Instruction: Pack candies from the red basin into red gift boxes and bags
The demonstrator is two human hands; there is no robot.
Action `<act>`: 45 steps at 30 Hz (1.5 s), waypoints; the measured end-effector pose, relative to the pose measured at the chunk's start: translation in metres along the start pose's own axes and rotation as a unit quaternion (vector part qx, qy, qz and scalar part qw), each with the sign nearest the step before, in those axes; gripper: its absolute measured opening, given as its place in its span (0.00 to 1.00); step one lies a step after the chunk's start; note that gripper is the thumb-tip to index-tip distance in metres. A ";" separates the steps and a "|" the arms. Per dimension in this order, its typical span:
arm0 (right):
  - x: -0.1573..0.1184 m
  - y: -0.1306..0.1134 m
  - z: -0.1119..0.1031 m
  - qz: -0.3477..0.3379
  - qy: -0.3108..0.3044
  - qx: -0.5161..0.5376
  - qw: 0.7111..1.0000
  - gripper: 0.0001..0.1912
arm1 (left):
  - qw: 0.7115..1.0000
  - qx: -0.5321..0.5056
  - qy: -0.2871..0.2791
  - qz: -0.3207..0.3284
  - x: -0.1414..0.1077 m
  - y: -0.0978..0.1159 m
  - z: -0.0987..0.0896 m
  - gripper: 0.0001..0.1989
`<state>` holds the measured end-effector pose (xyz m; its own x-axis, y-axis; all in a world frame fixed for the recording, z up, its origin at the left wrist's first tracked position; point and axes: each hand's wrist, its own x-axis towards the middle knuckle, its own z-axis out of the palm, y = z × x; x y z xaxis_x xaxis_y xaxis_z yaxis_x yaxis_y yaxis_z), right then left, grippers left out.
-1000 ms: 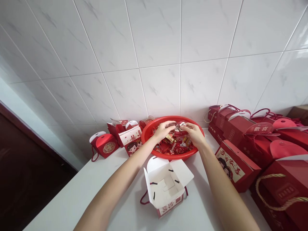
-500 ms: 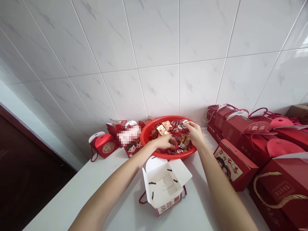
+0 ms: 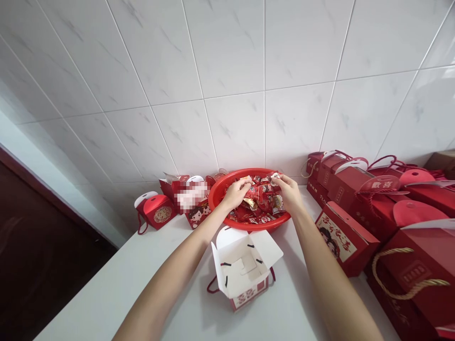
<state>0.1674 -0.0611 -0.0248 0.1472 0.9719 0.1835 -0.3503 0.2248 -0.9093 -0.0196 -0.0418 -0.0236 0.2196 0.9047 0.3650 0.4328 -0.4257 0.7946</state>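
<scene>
A red plastic basin (image 3: 217,213) full of wrapped candies (image 3: 265,219) stands against the wall, and both my hands are over it. My left hand (image 3: 237,193) has its fingers closed on a red candy packet (image 3: 253,192) at the basin's middle. Between the thumb and fingers of my right hand (image 3: 289,193), at the right rim, is a small white-and-red wrapped candy (image 3: 275,175). Just in front of the basin sits an open gift box (image 3: 245,265), white inside, its flaps spread and nothing lying in it.
Several red gift boxes with rope handles (image 3: 408,270) crowd the right side of the white table (image 3: 177,284). A small closed red box (image 3: 156,211) and other red boxes (image 3: 199,215) stand at the left. Behind rises a tiled wall (image 3: 234,128).
My left hand has lifted from the front of the basin toward its back and now grips a red packet. The right hand stays near the right rim with its candy.
</scene>
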 end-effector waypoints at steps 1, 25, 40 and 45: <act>-0.002 -0.002 0.000 0.021 -0.033 0.009 0.999 0.18 | 1.000 -0.003 0.009 0.008 0.000 0.000 0.000 0.14; -0.003 -0.004 0.003 0.045 0.011 0.055 0.997 0.16 | 0.924 0.169 -0.343 0.031 -0.007 0.005 0.014 0.27; -0.002 -0.004 0.002 0.039 0.012 0.042 0.998 0.18 | 0.955 0.222 -0.191 0.051 -0.006 0.013 0.003 0.17; -0.004 -0.004 0.004 0.043 0.018 0.044 0.998 0.18 | 0.901 0.236 -0.363 0.008 -0.011 0.016 0.010 0.21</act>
<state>0.1651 -0.0654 -0.0201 0.1465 0.9850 0.0908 -0.4424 0.1474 -0.8846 -0.0062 -0.0590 -0.0202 0.6688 0.7225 -0.1753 0.7109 -0.5524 0.4353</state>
